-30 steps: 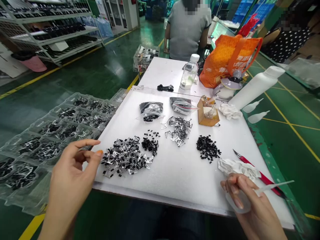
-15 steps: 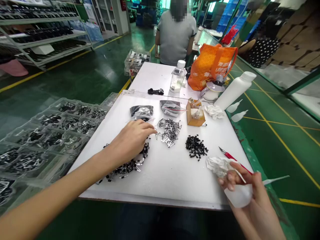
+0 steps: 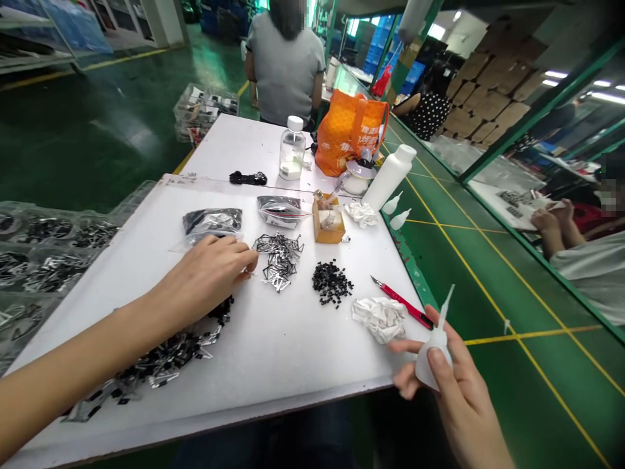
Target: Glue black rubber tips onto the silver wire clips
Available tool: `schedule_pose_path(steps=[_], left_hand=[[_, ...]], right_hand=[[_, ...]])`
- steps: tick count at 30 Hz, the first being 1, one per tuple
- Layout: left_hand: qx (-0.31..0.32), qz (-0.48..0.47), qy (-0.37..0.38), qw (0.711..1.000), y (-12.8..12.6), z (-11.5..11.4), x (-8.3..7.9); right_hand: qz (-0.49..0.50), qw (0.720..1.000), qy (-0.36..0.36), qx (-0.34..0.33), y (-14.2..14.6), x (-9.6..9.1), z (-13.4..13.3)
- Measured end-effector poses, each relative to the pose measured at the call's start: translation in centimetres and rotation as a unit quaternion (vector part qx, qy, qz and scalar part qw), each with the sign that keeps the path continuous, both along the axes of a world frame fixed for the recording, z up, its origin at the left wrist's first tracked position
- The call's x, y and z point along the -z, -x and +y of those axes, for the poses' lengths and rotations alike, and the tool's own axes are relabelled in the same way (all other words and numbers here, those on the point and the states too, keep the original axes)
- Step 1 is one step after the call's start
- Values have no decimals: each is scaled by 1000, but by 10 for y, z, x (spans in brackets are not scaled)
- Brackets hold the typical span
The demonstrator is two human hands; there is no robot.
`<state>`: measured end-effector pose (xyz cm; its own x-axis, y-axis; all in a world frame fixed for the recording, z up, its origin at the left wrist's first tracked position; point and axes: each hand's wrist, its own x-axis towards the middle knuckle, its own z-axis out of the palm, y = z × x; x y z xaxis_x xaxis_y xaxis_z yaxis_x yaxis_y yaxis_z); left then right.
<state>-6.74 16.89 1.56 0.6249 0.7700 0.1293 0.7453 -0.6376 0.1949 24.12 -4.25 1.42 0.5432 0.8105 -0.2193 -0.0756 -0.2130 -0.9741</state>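
The right hand (image 3: 452, 384) grips the bottle (image 3: 426, 369) tip upward by the table's (image 3: 293, 352) edge, best held lightly to avoid squirting, while the left hand (image 3: 209, 270) bunches its fingers beside the metal clips (image 3: 279, 257), hold unclear.

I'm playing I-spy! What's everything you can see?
Table: one, white, centre
People: at least three, mixed clothing, background
Bag: one, orange, table's far end
Clear bottle: one, colourless, left of bag
White bottle: one, white, table's right
Spouted bottles: two, whitish, right edge
Part piles: at least three, black, silver, table
Zip bags: two, clear, behind piles
Box: one, brownish, right of zip bags
Crumpled tissues: two, white, right half
Knife: one, red, beside nearer tissue
Bundle: one, black, table's back left
Trays: several, clear, left of table
Cartons: several, brown, upper right
Squeeze bottle: one, whitish, lower right
Left grip: one, bare, beside part piles
Right grip: one, bare, around squeeze bottle
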Motion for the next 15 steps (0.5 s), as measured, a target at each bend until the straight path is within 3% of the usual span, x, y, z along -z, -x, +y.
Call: schedule_pose_path(steps=[4,7,9,12,15], left_hand=[[-36,-39,17,998,2,-15,-14],[-90,-104,33,990,1,-44,-23],[-170,-213,124,954,0,-66,-27],[-283,-322,248,869,-5,-93,-29],[-279,-413,351,792,-16,-107,-26]], right_hand=[[-125,989,64,-50,-18,9,-9],[-255,951,116,-128,-28,19,-9],[-321,927,128,-145,-31,20,-7],[-348,917,145,-133,-35,11,-6],[-328,929,132,-106,-39,-1,-4]])
